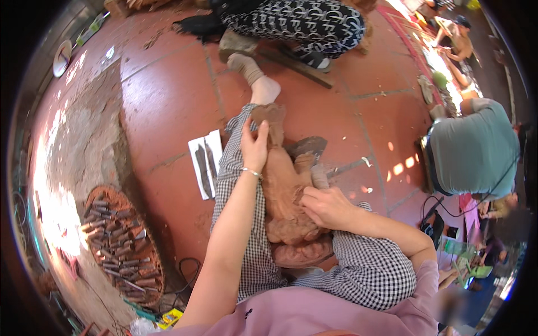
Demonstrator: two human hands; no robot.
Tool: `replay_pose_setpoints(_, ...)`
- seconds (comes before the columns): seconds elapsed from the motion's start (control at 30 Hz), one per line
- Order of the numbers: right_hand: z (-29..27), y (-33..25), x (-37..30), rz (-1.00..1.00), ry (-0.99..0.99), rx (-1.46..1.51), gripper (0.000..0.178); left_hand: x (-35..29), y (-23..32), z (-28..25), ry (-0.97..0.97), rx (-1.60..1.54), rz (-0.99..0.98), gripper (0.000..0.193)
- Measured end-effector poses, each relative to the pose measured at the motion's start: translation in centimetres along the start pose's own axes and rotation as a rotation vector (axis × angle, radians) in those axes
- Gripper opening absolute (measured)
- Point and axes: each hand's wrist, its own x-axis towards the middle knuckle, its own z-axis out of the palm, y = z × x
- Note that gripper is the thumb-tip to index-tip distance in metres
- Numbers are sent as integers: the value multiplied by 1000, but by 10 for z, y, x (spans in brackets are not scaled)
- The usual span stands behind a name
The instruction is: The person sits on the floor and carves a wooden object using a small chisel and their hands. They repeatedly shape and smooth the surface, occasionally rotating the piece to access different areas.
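A reddish-brown carved figure (283,185), seemingly of wood, lies lengthwise between my legs, its narrower end away from me. My left hand (255,147) grips it near that far end, thumb and fingers around its side. Lower down, against its right side, my right hand (327,208) is closed with fingers bent inward; whatever they pinch, if anything, is hidden. Just beyond the right hand, a pale rounded piece (319,176) and a dark flat piece (308,147) show beside the carving.
Two dark slim tools lie on white paper (193,147) left of my leg. Many handled carving tools (126,246) fill a hollow in the big slab (92,134) at left. Another person's patterned trousers (302,25) are ahead; a person in a grey-green shirt (473,148) sits right. Tiled floor (168,95) lies between.
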Motion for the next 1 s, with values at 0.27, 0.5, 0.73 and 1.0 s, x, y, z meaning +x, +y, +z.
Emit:
replay_pose_setpoints(0.27, 0, 0, 8, -60, -1, -2, 11, 6, -11, -4, 42, 112, 95, 70)
replay_pose_setpoints(0.5, 6, 8, 15, -101, 36, 71, 14, 11, -8, 2, -59, -69, 137, 61)
replay_pose_setpoints(0.73, 1, 15, -6, -49, 50, 6, 14, 5, -2, -1, -59, -92, 201, 56)
replay_pose_setpoints(1.0, 9, 13, 12, -112, 31, 36, 15, 9, -7, -1, -110, -163, 129, 58)
